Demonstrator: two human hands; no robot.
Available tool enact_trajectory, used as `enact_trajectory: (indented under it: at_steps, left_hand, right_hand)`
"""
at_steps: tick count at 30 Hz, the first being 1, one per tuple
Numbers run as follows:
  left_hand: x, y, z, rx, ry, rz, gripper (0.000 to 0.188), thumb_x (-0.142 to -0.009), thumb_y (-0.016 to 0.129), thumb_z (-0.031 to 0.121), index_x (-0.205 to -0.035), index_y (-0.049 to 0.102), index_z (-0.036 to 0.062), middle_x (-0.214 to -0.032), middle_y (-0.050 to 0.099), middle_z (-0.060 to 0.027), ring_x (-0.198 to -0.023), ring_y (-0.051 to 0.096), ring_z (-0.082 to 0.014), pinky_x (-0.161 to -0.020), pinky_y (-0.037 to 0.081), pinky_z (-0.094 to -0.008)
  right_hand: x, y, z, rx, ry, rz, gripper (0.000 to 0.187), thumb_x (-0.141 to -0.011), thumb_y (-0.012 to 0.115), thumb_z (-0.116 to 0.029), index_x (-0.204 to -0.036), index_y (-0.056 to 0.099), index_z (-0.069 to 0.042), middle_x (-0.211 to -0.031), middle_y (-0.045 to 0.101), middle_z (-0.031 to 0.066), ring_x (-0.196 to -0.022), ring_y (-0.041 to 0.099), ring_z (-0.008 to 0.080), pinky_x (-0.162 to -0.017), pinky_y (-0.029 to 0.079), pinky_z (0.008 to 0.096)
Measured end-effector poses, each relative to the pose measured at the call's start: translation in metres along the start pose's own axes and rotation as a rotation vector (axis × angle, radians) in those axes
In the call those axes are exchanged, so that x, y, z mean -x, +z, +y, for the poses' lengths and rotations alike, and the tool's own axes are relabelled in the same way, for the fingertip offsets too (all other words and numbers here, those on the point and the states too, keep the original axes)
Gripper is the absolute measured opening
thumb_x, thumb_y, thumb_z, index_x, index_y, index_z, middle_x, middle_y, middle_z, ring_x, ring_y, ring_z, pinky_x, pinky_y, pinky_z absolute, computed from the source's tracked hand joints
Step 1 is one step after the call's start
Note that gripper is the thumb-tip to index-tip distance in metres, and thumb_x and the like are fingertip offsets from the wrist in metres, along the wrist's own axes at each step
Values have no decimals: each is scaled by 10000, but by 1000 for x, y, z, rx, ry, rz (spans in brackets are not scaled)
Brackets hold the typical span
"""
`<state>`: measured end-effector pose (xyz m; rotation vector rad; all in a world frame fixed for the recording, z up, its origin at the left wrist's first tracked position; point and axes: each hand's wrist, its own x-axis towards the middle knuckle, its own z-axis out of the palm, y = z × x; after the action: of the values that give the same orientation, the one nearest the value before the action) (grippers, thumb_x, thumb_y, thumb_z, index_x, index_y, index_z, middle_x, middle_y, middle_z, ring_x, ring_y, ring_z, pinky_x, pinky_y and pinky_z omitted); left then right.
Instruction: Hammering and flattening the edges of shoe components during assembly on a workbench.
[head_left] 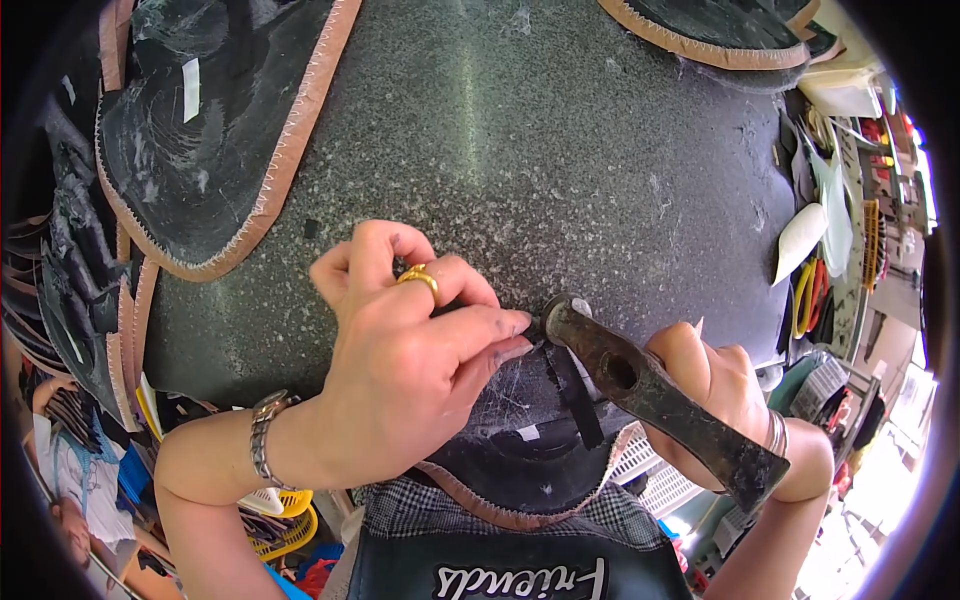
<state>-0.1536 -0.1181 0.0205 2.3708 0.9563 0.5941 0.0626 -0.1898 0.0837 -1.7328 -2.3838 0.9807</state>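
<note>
At the near edge of the desk (600, 200), a tan-bound dark panel (570, 480) lies between the hands, the left hand (400, 360) bunched, its hold undeterminable, its fingertips (515, 322) just beside the hammer (670, 415) slanting down rightward in the right hand's (710, 390) grasp, a larger panel (200, 170) lying farther left.

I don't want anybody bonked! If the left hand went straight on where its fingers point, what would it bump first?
Probably the near, round end of the hammer head, just past the fingers of the left hand. Depth is unclear in one view, so it might slip underneath.
</note>
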Motion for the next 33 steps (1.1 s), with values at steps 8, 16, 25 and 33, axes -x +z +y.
enact_trajectory:
  at_steps: [8,16,25,33]
  left_hand:
    - [0,-2,0,40,38,-38,211,-595,777,73,-771,706,166,-782,591,78,-843,428,-225,-771,268,-378]
    - [2,-3,4,-88,159,-38,204,-603,737,92,-796,703,149,-785,580,70,-859,437,-242,-777,247,-415]
    - [10,-8,2,-59,19,-16,222,-617,790,177,-829,723,162,-790,600,82,-885,456,-236,-806,257,-386]
    - [17,-5,5,-164,129,-12,241,-629,756,170,-864,703,181,-763,597,94,-878,472,-213,-764,234,-438]
  right_hand:
    - [-6,-7,1,-66,-50,-21,282,-711,631,9,-924,447,14,-676,522,143,-509,553,315,-456,434,366]
    - [-9,-1,-3,98,-105,138,211,-782,643,-206,-914,566,-60,-631,431,26,-402,492,164,-338,420,307]
    - [-18,-7,-3,193,-116,13,217,-815,623,-224,-841,503,-45,-591,419,43,-392,488,171,-322,417,311]
    - [-16,-11,-15,180,-112,67,214,-766,618,-194,-928,590,-58,-653,400,32,-477,498,146,-333,414,296]
